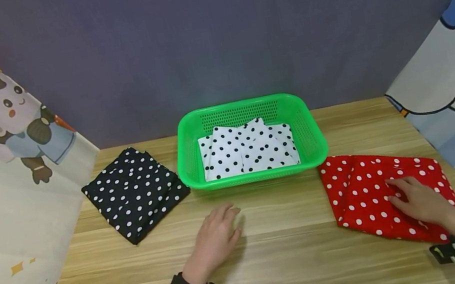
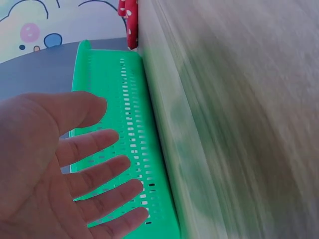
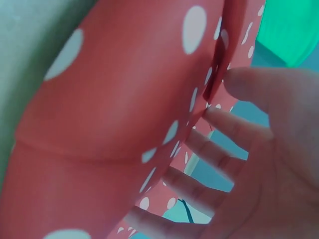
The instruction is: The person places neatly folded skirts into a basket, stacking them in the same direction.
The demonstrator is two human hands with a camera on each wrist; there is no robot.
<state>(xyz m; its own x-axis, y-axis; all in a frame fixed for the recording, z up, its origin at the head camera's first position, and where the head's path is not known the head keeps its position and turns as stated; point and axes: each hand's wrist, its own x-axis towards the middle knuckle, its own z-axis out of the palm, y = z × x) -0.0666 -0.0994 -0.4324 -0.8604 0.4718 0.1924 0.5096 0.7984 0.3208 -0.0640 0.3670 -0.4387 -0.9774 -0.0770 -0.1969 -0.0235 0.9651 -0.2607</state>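
A red cloth with white dots (image 1: pixel 362 197), folded, lies at the right of the table. My right hand (image 1: pixel 421 202) is at this cloth with its fingers spread and slightly bent; in the right wrist view the fingertips (image 3: pixel 172 177) reach its surface, but no pinch shows. My left hand (image 1: pixel 214 238) hovers over the table in front of the green basket (image 1: pixel 256 176), fingers loosely extended, holding nothing. Inside the basket sits a folded white cloth with black dots (image 1: pixel 247 148). To the left of it lies a folded black cloth with white dots (image 1: pixel 136 193), its right corner near the basket.
The wooden table (image 1: pixel 292 247) meets a dark grey back panel (image 1: pixel 231 34). Printed panels with cartoon figures stand along the left side (image 1: pixel 5 201) and right side (image 1: pixel 439 74). Each wrist wears a black strap.
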